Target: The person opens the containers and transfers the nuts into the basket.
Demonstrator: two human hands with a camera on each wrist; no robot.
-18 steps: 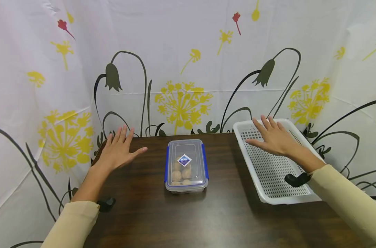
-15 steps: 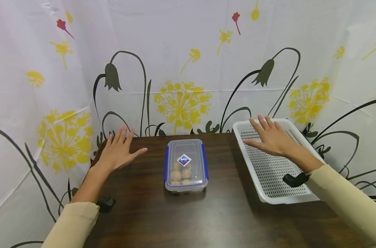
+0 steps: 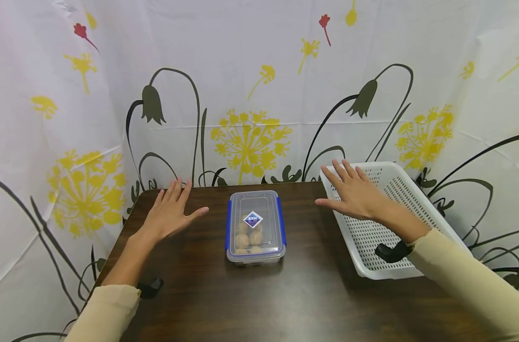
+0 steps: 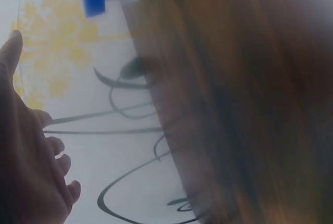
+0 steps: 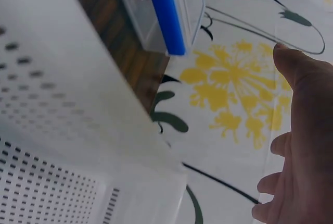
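Note:
A clear lidded food container (image 3: 259, 247) with blue side clips stands mid-table, several round tan things, walnut-like, showing through its lid. My left hand (image 3: 168, 216) is held out to the left of it, fingers straight, thumb toward the container. On the other side my right hand (image 3: 355, 192) spreads its fingers over the left part of a white perforated plastic basket (image 3: 357, 261). Both hands hold nothing. In the right wrist view the container's blue clip (image 5: 166, 15) and the basket's wall (image 5: 119, 125) lie beside the right hand (image 5: 307, 146).
The dark brown wooden table (image 3: 242, 308) ends at the back against a white curtain (image 3: 250, 47) printed with yellow and grey flowers. The basket takes up the table's right side. Black wrist-camera mounts (image 3: 391, 251) stick out under both forearms.
My right hand has moved left, from over the basket's middle toward its left rim. The left hand has shifted slightly right. The container and basket have stayed in place.

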